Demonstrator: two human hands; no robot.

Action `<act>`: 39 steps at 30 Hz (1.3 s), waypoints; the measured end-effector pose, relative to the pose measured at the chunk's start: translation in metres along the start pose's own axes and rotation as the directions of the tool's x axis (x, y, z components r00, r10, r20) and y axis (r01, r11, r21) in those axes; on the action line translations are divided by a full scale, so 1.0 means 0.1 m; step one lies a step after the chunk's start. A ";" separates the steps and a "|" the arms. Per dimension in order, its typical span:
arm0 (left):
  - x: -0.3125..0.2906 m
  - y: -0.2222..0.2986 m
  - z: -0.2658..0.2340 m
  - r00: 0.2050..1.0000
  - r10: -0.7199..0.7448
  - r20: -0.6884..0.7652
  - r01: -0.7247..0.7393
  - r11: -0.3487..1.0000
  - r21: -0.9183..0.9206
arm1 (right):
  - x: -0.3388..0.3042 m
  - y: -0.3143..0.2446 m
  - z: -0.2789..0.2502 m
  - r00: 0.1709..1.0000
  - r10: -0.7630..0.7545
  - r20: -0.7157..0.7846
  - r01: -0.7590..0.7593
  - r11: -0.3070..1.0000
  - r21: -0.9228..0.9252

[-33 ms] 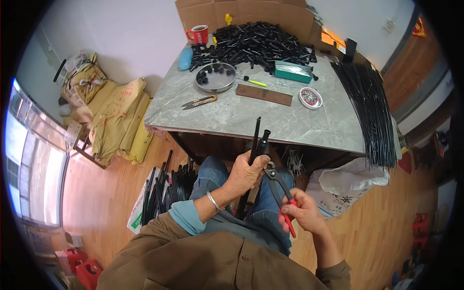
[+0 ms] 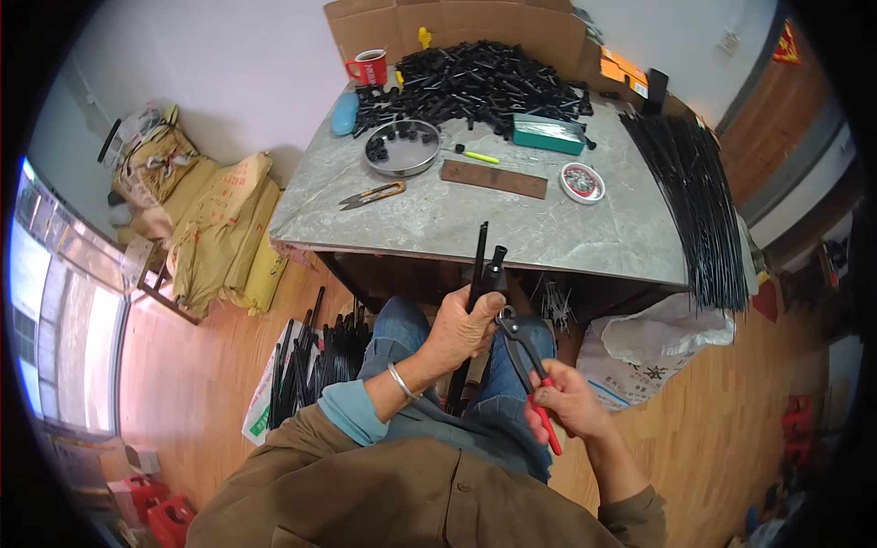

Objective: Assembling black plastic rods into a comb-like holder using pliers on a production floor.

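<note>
Between my knees, in front of the table (image 2: pixel 402 219), my left hand (image 2: pixel 459 331) is wrapped round a slim black rod (image 2: pixel 478 260) and a thicker black fitting with a narrow neck (image 2: pixel 494 265). Both point upward, and the rod continues below the fist. My right hand (image 2: pixel 571 402) grips red-handled pincers (image 2: pixel 520 349). Their jaws lie against or just beside my left thumb, below the fitting. What the jaws bite on, if anything, is too small to tell.
On the table are a heap of black fittings (image 2: pixel 484 87), a round metal tray (image 2: pixel 404 169), thread snips (image 2: pixel 373 195), a brown bar (image 2: pixel 493 179), a white dish (image 2: pixel 583 184), a green box (image 2: pixel 548 134) and long black rods (image 2: pixel 690 201). A white sack (image 2: pixel 639 352) stands below right; black rods (image 2: pixel 338 352) lie left.
The pincers' handles look slightly closer together in my right hand. The view has shifted a little; my left hand keeps its hold.
</note>
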State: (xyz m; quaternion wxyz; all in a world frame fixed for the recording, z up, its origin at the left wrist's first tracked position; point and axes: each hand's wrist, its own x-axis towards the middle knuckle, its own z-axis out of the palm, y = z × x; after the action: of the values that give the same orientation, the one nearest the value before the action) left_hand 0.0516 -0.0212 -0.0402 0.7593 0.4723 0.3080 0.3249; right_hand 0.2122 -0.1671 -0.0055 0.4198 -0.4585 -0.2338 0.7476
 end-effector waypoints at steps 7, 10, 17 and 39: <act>0.06 0.15 0.02 0.997 0.055 0.047 -0.057 0.996 0.063 | -0.04 -0.29 0.02 0.995 0.005 -0.103 -0.083 0.635 -0.768; 0.03 0.16 -0.06 0.997 -0.018 0.074 0.020 1.000 -0.024 | 0.02 0.02 -0.24 0.863 -0.501 0.072 0.316 0.423 -0.849; -0.02 0.11 -0.02 0.988 0.053 0.146 -0.047 0.998 -0.046 | -0.03 0.24 -0.19 0.928 -0.001 0.373 -0.060 0.987 0.151; -0.17 0.11 0.07 0.985 0.118 0.126 -0.127 0.990 0.065 | -0.39 -0.13 -0.28 0.972 -0.203 -0.119 0.087 0.781 -0.619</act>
State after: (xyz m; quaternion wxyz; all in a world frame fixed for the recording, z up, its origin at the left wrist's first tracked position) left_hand 0.0450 -0.0343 -0.0249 0.7376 0.5367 0.2429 0.3301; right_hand 0.2515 -0.1943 0.0098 0.3252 -0.6148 -0.4582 0.5534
